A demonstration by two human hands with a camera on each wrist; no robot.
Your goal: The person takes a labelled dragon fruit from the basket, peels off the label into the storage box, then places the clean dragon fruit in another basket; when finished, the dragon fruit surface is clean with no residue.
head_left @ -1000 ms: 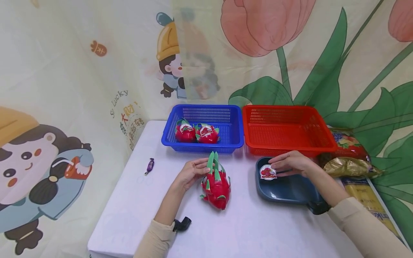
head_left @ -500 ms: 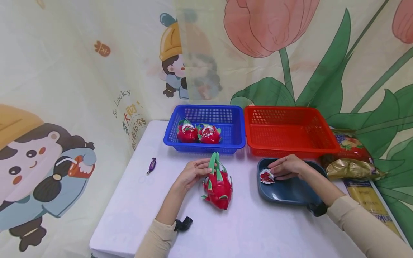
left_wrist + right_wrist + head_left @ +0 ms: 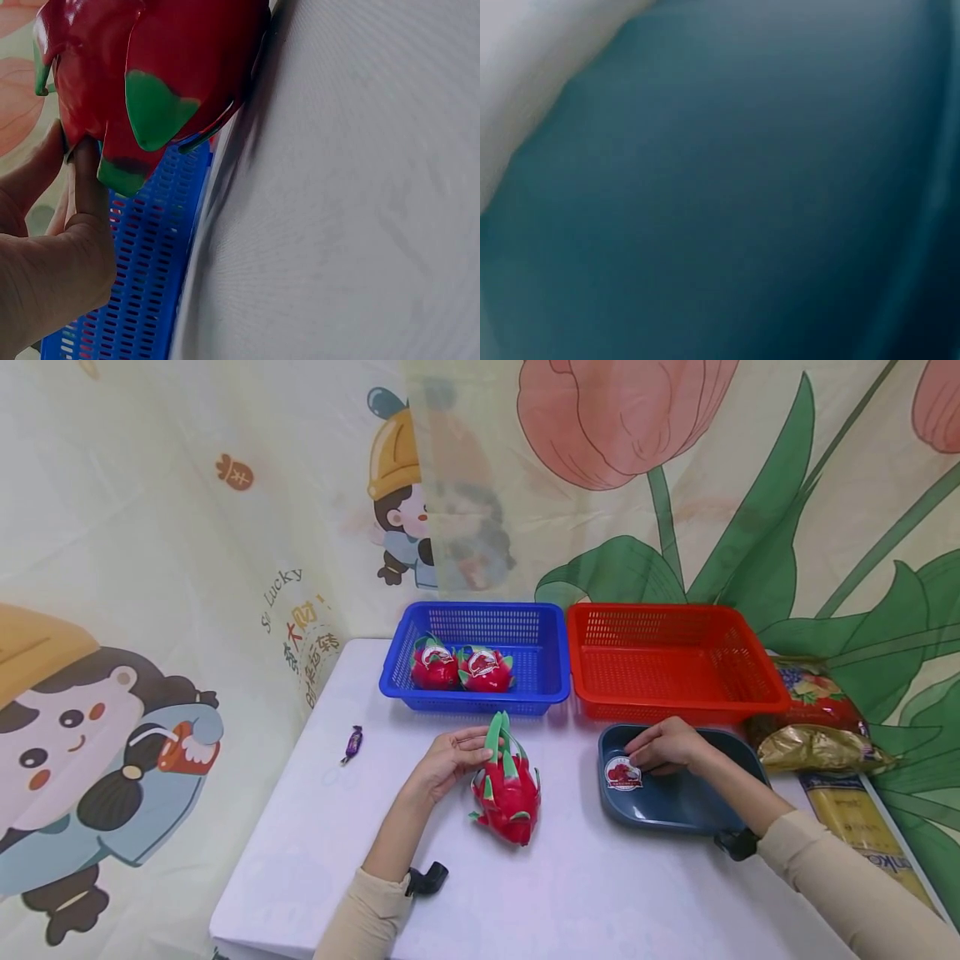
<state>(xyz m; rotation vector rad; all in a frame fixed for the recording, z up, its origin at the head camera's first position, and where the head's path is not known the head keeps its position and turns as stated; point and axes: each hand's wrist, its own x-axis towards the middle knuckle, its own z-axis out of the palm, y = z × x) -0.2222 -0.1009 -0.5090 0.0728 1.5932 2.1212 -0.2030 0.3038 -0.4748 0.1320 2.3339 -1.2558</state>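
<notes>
My left hand (image 3: 448, 766) pinches a green-tipped leaf at the top of a red dragon fruit (image 3: 510, 802), probably a model, over the white table. In the left wrist view, the thumb and fingers (image 3: 88, 180) grip one of its scales from below. My right hand (image 3: 670, 747) reaches into a dark blue tray (image 3: 652, 817), fingers bent, pinching the edge of a round white label (image 3: 622, 773) with a dragon fruit picture. The right wrist view shows only the tray's blurred inside and a pale edge of the hand; the label is hidden there.
Behind stands a blue basket (image 3: 536, 697) with two labelled dragon fruits (image 3: 486, 670), beside a red basket (image 3: 678, 708). A purple-wrapped candy (image 3: 352, 744) lies at the left. At the right are a gold packet (image 3: 821, 749) and a yellow packet (image 3: 862, 822).
My right hand has lowered slightly in the tray, its fingers curling more, and the label has come down with it. My left hand and its dragon fruit stay nearly still.
</notes>
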